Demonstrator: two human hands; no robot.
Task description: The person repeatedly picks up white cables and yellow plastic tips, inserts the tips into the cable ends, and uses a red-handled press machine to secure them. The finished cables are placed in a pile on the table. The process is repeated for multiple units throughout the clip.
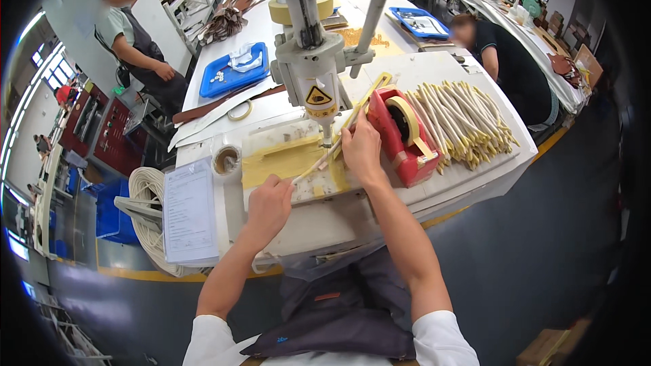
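A length of white cord (310,169) runs from my left hand (269,203) up to my right hand (362,151), passing close to the tip of a grey press (327,137). The left hand is closed round the cord's near end. My right hand is closed on the cord farther up, just left of a red tape dispenser (395,139) with a roll of tan tape (409,115). Below the press tip lies a pale block (271,141) covered partly with yellow tape. A yellow strip (380,83) slants away beyond the right hand.
Many cut cords (461,118) with yellow ends lie right of the dispenser. At left are a round container (226,160), a printed sheet (190,210) and a coil of rope (146,210). Farther back are a blue tray (234,71) and a person (146,41) standing.
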